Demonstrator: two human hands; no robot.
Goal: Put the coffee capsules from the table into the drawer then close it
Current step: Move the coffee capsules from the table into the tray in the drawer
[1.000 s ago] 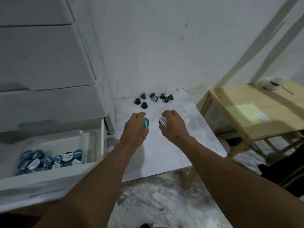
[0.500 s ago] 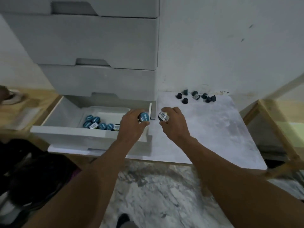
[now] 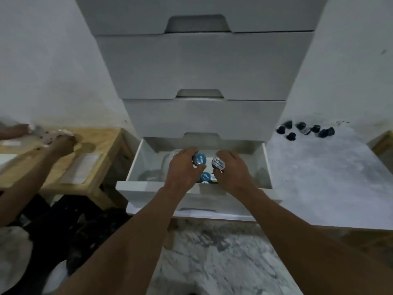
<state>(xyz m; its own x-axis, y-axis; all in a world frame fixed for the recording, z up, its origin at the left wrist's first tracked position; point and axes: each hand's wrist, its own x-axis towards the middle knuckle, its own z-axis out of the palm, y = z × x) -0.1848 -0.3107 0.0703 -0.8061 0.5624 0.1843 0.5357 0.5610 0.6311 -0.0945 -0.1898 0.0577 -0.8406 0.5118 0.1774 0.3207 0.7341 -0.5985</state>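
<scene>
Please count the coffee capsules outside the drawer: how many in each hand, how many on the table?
blue-lidded capsule in left hand: 1
white-lidded capsule in right hand: 1
dark capsules on grey table: 8
Total: 10

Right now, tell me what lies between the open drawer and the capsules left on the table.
Head view: only bare white tabletop separates the open drawer from the dark capsules by the wall.

drawer (image 3: 136, 165): smooth matt white board | capsule lids (image 3: 218, 162): glossy foil | table (image 3: 323, 179): marbled matt | bench (image 3: 102, 145): bare wood
</scene>
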